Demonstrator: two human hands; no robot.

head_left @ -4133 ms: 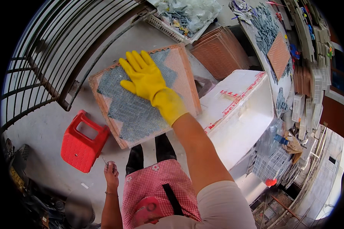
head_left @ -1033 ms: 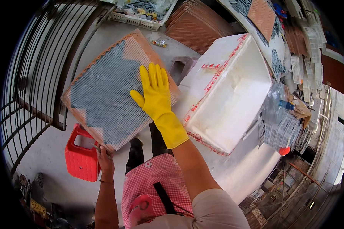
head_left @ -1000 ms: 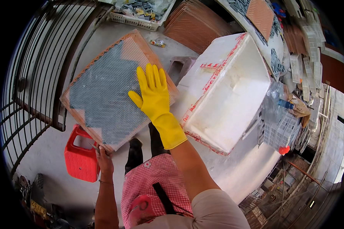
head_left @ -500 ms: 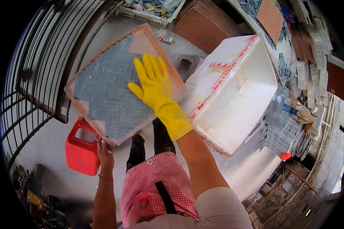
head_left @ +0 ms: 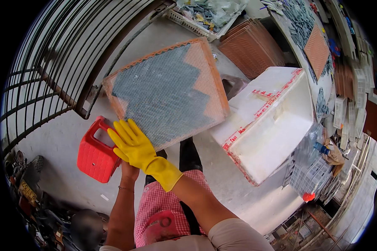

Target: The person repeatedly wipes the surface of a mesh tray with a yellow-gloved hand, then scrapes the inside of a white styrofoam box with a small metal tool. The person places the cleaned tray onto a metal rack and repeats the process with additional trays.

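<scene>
One gloved right hand (head_left: 134,146) spreads wide at the near-left corner of a mesh-covered panel (head_left: 165,94), left of a white box (head_left: 249,104).
Left hand (head_left: 130,172), grip hidden; lopsided pressure could tip the panel.

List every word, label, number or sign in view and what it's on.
White foam box: red printing along its edge and side, mostly too blurred to read.
Yellow licence plate, lower left: dark characters, small and slanted; not transcribed.
Pink gingham apron: dark round mark, too unclear to read.
</scene>
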